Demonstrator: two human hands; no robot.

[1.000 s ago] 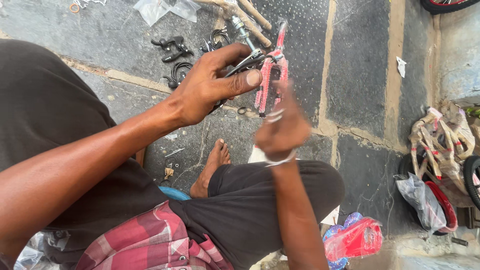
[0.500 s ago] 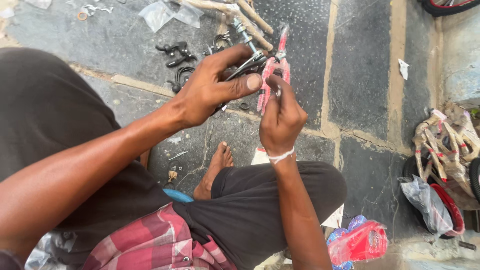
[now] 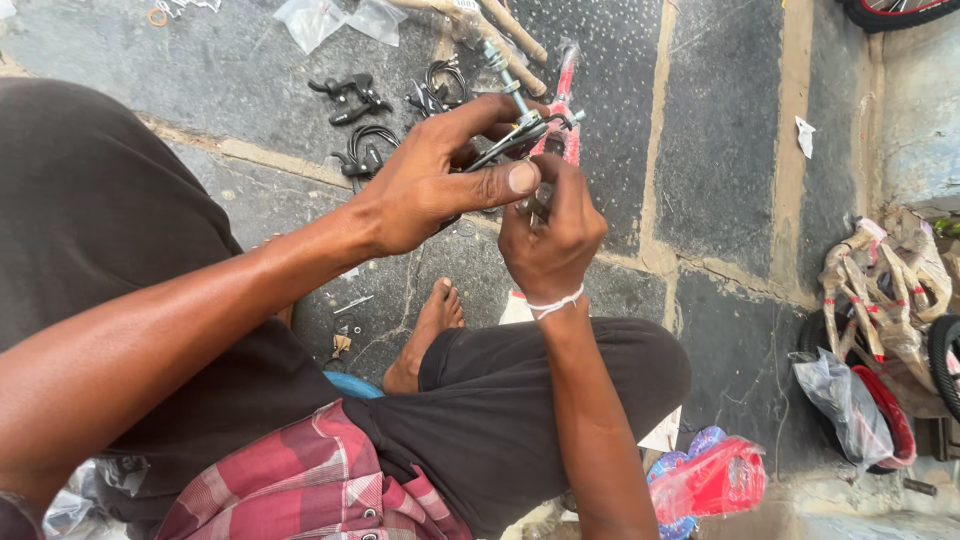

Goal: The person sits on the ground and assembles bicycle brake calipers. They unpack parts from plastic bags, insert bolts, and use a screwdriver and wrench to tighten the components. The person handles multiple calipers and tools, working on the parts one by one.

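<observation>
1. The person sits on a stone floor [image 3: 720,130] with one knee bent, a bare foot [image 3: 425,335] resting on the slabs below the hands.
2. The left hand [image 3: 435,185] is closed around a metal brake part [image 3: 520,132], thumb pressed flat across the front, fingers curled over the top.
3. The right hand [image 3: 550,235] sits just at 4 o'clock of the left, touching it; its fingers are pinched shut on the lower end of the same brake part, though exactly what they nip is hidden behind the knuckles.
4. A white band circles the right wrist.
5. The brake part pokes out between the two hands at about 1 o'clock, its dark arm and silver bolt showing above the left thumb.
6. Directly behind it, at 12 o'clock, a red bicycle fork [image 3: 565,95] lies on the floor, wrapped in clear film.
7. At 10 o'clock of the hands lie black brake levers [image 3: 348,97] and coiled cables [image 3: 368,150], well apart from the fingers.
8. Clear plastic bags [image 3: 335,15] lie further off at 11 o'clock.
9. At 3 o'clock, near the wall, a wrapped bicycle frame [image 3: 880,280] leans beside a wheel.
10. At 5 o'clock sits a red plastic packet [image 3: 715,480].
</observation>
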